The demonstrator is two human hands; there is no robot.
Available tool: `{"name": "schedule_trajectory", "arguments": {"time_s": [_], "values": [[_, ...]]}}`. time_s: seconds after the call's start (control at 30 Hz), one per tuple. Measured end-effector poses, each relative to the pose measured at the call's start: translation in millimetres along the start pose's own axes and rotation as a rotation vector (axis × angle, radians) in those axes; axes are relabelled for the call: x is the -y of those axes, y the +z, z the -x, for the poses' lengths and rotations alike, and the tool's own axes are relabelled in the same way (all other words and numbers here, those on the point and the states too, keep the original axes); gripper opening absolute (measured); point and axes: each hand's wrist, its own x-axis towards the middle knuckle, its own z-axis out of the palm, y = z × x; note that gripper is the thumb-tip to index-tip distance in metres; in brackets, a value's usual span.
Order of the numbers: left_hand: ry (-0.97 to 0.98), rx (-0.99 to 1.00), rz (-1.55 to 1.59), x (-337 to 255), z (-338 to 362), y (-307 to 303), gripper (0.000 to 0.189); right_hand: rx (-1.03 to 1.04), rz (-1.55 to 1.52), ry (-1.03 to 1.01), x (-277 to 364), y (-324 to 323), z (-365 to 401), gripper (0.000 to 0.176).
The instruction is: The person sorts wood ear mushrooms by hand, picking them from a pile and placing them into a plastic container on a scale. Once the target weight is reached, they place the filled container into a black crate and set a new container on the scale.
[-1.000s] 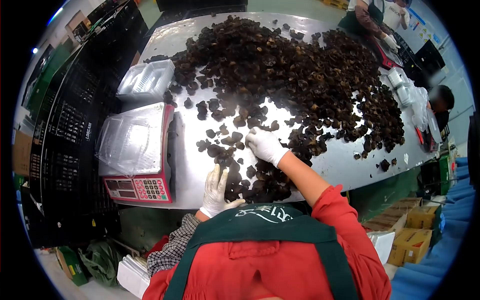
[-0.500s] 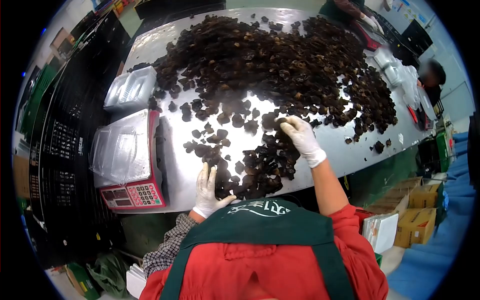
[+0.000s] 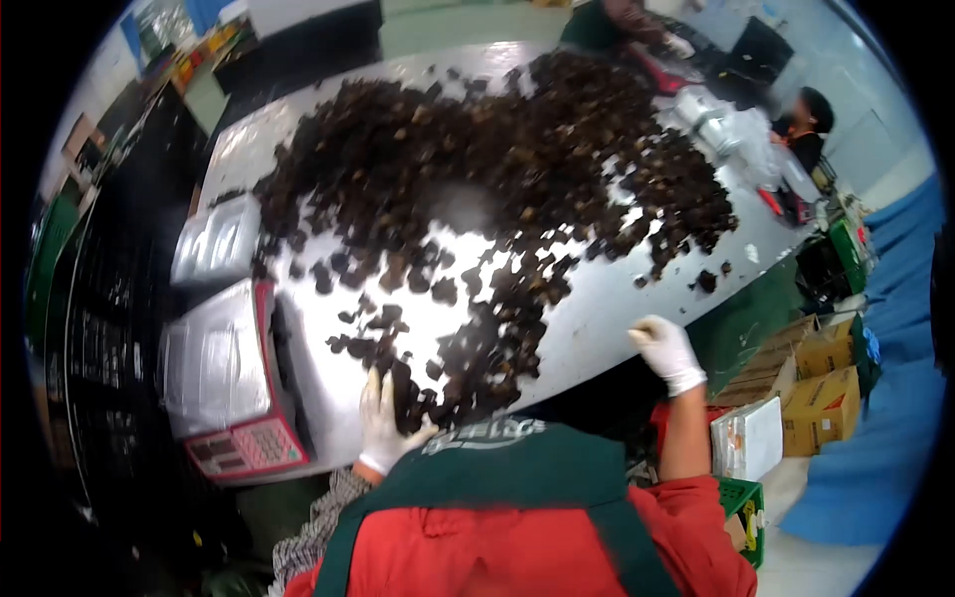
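Note:
Dark brown, wrinkled pieces that look like wood ear mushrooms [image 3: 497,338] lie in a loose patch near the table's front edge. My left hand [image 3: 383,423], in a white glove, rests at the left side of this patch with its fingers stretched out, touching the nearest pieces. My right hand [image 3: 667,353], also gloved, hangs to the right, past the table's front edge and away from the patch. Its fingers are curled together; whatever is in them, if anything, is hidden and blurred.
A large heap of mushrooms [image 3: 477,149] covers the far table. At left stand a red scale [image 3: 249,448] with plastic trays [image 3: 214,368] on it and more clear trays [image 3: 217,239]. Cardboard boxes [image 3: 821,408] sit at lower right. Other people work at the far right.
My right hand has left the mushroom patch and moved right, off the table's edge. My left hand stays by the patch. The whole view has shifted and is blurrier.

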Motion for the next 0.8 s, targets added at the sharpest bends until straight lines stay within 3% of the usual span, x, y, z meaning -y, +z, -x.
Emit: {"name": "schedule_trajectory", "arguments": {"time_s": [0.03, 0.07, 0.1, 0.17, 0.27, 0.33, 0.47, 0.6, 0.8], "values": [[0.012, 0.001, -0.01, 1, 1, 1, 0.114, -0.109, 0.059, -0.097, 3, 22, -9, 0.031], [0.029, 0.0, -0.019, 3, 2, 2, 0.115, -0.088, 0.063, -0.162, 25, 34, -17, 0.034], [0.048, -0.003, -0.022, 4, 2, 3, 0.115, -0.13, 0.044, -0.356, 25, 55, -31, 0.042], [0.065, -0.007, -0.032, 8, 6, 5, 0.115, -0.08, 0.219, -0.323, 67, 76, -52, 0.067], [0.084, -0.023, -0.052, 18, 9, 12, 0.117, -0.008, 0.353, -0.283, 92, 111, -75, 0.08], [0.107, -0.036, -0.071, 21, 10, 14, 0.118, 0.109, 0.369, -0.299, 106, 131, -71, 0.078], [0.075, -0.023, -0.059, 20, 10, 14, 0.12, 0.194, 0.364, -0.568, 124, 162, -23, 0.072], [0.067, -0.012, -0.052, 19, 10, 14, 0.121, 0.109, 0.336, -0.861, 132, 168, 7, 0.068], [0.064, 0.0, -0.042, 18, 9, 12, 0.122, 0.06, 0.101, -0.875, 124, 161, 0, 0.062]]}}
